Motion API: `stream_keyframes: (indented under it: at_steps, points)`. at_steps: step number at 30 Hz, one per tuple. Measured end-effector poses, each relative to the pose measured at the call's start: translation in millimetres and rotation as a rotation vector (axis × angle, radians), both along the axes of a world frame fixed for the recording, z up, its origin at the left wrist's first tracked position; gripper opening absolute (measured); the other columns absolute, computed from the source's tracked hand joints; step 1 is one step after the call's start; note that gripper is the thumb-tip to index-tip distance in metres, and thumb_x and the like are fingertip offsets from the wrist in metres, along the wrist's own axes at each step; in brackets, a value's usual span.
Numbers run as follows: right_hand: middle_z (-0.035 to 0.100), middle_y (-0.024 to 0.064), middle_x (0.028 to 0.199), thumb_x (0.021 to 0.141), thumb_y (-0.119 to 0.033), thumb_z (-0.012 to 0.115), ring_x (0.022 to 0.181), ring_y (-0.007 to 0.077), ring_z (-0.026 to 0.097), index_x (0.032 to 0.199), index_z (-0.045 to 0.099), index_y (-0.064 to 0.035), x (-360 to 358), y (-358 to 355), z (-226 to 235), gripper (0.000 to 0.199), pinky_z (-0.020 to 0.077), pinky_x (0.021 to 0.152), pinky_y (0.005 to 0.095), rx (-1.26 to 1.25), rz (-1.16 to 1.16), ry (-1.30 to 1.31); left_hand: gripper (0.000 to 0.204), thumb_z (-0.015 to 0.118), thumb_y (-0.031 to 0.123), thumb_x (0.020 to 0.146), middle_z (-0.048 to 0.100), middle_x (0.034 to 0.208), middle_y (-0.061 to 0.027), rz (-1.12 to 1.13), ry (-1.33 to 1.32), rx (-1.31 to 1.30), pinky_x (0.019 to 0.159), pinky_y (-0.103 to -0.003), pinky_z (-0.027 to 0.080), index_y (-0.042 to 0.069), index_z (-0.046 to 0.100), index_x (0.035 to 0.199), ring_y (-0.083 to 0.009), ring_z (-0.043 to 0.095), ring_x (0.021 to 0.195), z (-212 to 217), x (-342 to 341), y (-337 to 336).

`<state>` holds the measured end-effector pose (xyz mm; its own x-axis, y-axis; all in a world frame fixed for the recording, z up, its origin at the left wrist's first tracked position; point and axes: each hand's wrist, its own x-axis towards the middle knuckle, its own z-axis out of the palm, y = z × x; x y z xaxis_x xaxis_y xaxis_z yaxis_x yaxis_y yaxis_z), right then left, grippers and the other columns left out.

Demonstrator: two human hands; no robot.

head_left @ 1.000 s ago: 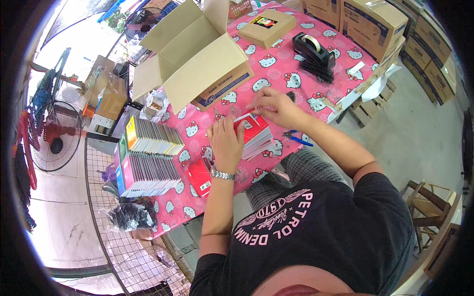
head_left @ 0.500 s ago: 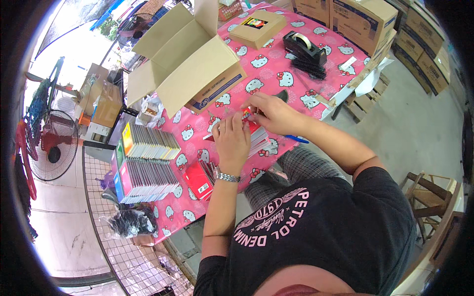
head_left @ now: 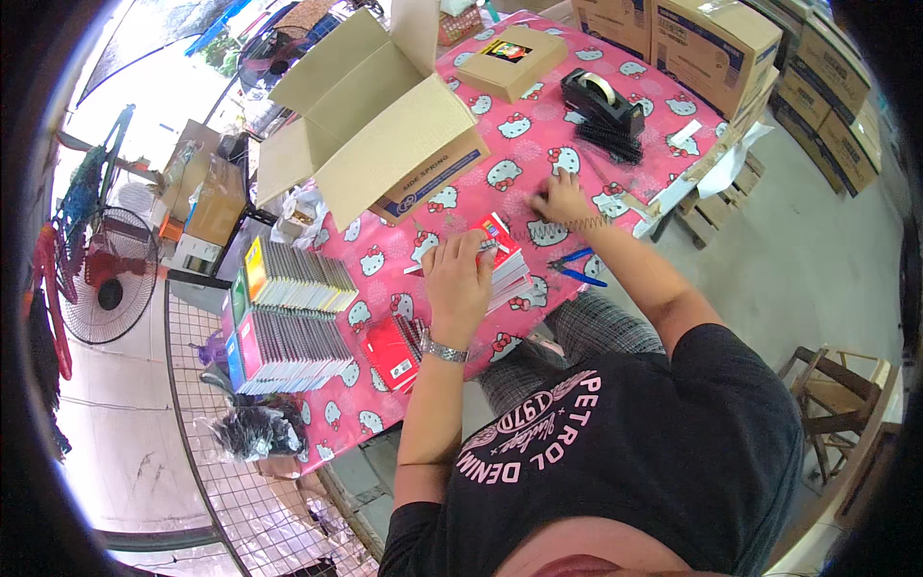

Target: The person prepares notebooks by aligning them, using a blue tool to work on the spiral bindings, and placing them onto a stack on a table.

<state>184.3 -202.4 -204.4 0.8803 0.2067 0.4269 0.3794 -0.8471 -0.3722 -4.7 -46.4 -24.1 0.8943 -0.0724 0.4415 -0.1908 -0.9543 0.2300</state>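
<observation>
A small stack of red-covered notebooks [head_left: 511, 262] stands at the table's near edge. My left hand [head_left: 459, 281] is closed over its left side, fingers bent over the top edge. A thin wire coil [head_left: 550, 232] stretches rightward from the notebooks to my right wrist. Beyond the coil, my right hand [head_left: 565, 199] is low over the table, thumb and fingers apart. Blue-handled pliers [head_left: 580, 268] lie just nearer than the coil. More red notebooks [head_left: 390, 348] lie left of my left forearm.
Rows of spiral notebooks [head_left: 293, 351] stand at the left. An open cardboard box [head_left: 404, 144] is farther back. A black tape dispenser [head_left: 601, 99] and a pile of black coils [head_left: 612, 142] lie at the far right. Sealed cartons [head_left: 710, 58] stand behind them.
My right hand has moved right, away from the notebooks, and the coil now shows stretched out beside it. My left hand stays on the notebooks. The pliers now show more fully.
</observation>
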Motion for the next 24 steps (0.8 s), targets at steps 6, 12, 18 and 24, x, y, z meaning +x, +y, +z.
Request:
stream_keyframes:
  at_steps: [6,12,18,24]
  points:
    - [0.068,0.0226,0.097,0.095,-0.050,0.053,0.086,0.0332,0.068,0.096,0.066,0.0009,-1.0,-0.3,91.4,0.052,0.0542,0.079,0.0451,0.506,0.617,0.879,0.024,0.063,0.021,0.090,0.065,0.101,-0.0088,0.034,-0.037,-0.005,0.090,-0.042,0.038,0.008,0.059,0.110,-0.0275,0.059,0.097,-8.2,1.6,6.2]
    - [0.066,0.0151,0.083,0.088,-0.021,0.067,0.073,0.0289,0.066,0.098,0.064,0.0003,-64.1,-28.4,197.4,0.024,0.0520,0.067,0.0343,0.305,0.920,0.660,0.023,0.062,0.022,0.091,0.065,0.101,-0.0095,0.026,-0.114,0.020,0.091,-0.042,0.038,0.007,0.059,0.108,-0.0276,0.059,0.097,-10.2,18.1,4.5]
    - [0.063,0.0119,0.086,0.080,-0.009,0.072,0.077,0.0261,0.065,0.102,0.064,-0.0018,-63.9,-26.6,174.4,0.025,0.0511,0.067,0.0370,0.372,0.920,-0.015,0.025,0.063,0.022,0.091,0.065,0.102,-0.0094,0.021,-0.104,0.053,0.092,-0.042,0.038,0.006,0.057,0.108,-0.0275,0.059,0.098,-10.5,17.0,1.5]
    - [0.066,0.0131,0.091,0.098,-0.031,0.055,0.089,0.0247,0.065,0.106,0.064,-0.0025,-37.3,-26.9,169.8,0.030,0.0517,0.072,0.0367,0.412,0.947,0.871,0.023,0.063,0.022,0.091,0.065,0.102,-0.0093,-0.002,-0.133,0.022,0.089,-0.042,0.038,0.007,0.060,0.109,-0.0284,0.059,0.098,-9.7,11.4,1.6]
